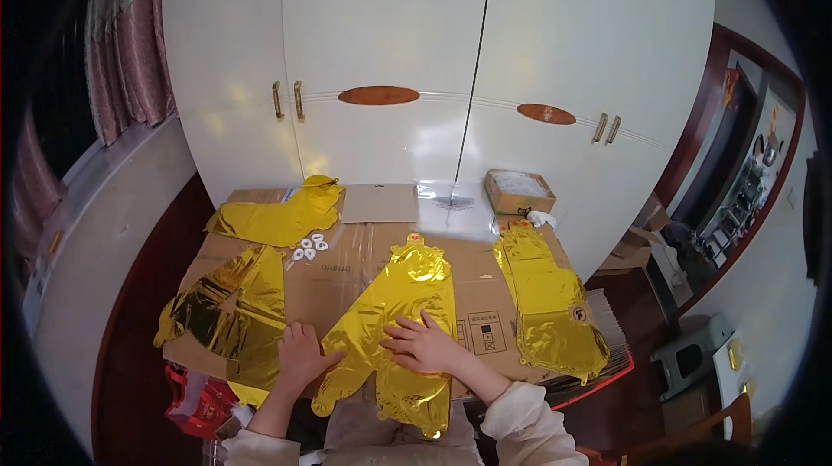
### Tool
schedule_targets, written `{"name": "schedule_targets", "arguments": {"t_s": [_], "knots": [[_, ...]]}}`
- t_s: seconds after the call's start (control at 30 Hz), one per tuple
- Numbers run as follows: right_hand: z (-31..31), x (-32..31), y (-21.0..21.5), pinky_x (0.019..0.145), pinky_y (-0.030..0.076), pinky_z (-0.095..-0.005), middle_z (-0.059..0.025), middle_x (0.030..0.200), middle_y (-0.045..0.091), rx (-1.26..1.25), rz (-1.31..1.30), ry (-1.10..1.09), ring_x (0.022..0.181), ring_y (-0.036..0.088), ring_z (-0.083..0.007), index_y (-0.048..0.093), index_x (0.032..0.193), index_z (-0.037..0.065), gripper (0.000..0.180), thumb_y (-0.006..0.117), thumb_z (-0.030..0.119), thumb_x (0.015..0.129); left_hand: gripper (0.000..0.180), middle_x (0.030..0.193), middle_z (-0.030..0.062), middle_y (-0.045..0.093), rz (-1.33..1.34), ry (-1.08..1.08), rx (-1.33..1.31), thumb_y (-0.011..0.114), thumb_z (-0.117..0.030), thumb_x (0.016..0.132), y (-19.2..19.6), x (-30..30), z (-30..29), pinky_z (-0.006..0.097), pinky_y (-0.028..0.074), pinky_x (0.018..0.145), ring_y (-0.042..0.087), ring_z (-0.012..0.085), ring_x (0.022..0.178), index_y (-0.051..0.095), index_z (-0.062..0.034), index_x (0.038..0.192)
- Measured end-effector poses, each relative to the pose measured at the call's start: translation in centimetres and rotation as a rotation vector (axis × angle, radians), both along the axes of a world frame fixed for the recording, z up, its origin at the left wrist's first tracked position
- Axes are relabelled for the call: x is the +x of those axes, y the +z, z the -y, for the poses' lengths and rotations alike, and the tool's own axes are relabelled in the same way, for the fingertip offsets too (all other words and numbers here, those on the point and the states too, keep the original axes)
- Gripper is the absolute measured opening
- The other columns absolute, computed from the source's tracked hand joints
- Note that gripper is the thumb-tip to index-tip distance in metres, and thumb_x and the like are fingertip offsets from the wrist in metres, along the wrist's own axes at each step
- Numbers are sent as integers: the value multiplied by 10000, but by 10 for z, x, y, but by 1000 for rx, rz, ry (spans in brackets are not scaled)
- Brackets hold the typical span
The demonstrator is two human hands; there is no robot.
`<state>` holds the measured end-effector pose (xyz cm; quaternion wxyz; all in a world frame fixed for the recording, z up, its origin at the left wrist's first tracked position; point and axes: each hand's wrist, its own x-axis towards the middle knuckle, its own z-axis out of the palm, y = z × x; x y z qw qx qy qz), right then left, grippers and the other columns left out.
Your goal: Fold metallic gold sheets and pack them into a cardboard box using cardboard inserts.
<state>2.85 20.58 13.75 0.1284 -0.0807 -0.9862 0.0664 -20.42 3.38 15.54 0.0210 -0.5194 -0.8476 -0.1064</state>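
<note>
A flat gold foil balloon (pixel 400 310) lies in the middle of a cardboard sheet (pixel 347 267). My right hand (pixel 425 345) presses flat on its lower part with fingers spread. My left hand (pixel 301 353) rests flat beside the balloon's lower left edge, touching it. Neither hand grips anything. Three more gold foil balloons lie around: one at the left (pixel 230 314), one at the back left (pixel 282 215), one at the right (pixel 550 297).
Small white rings (pixel 309 247) lie on the cardboard near the back-left balloon. An open small carton (pixel 518 191) and a clear plastic bag (pixel 446 202) sit at the back. White wardrobe doors (pixel 433 59) stand behind. A red bag (pixel 198 401) lies on the floor at left.
</note>
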Motion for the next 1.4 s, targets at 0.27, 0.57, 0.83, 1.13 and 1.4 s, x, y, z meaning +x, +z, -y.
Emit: {"name": "schedule_targets", "arguments": {"t_s": [0.27,0.57,0.83,1.13,1.4], "knots": [[-6,11,-7,1075,244,-663,-2,1413,508,-21,36,-26,1351,425,-239,594,1277,257,393,536,437,933,524,1019,123,521,146,-39,49,777,-507,694,-10,-6,3,440,452,832,506,313,1028,616,-55,905],[-11,16,-9,1097,210,-653,-1,1428,501,-26,58,-7,1360,418,-231,586,1293,259,390,516,426,947,324,958,115,542,60,-80,197,724,-366,792,-27,-9,6,434,457,828,520,311,997,627,-69,878],[-11,16,-12,1096,212,-655,-8,1454,472,-21,58,-6,1368,404,-252,532,1353,255,446,526,416,938,306,1026,143,639,583,-2,110,711,-246,827,10,-4,-2,420,484,836,607,345,977,575,-36,1002],[-14,18,-6,1124,237,-553,-35,1363,551,-36,-157,25,1304,457,-269,550,1334,181,447,580,355,923,627,1094,144,637,927,-330,147,759,-190,797,50,49,-22,361,521,818,647,239,975,404,-68,1299],[-28,7,-16,682,493,-312,-117,839,647,-916,-367,-348,757,632,-185,547,1108,29,271,607,242,952,476,1022,206,654,686,-567,159,716,-207,802,12,118,-55,413,526,774,656,367,935,434,-45,1149]]}}
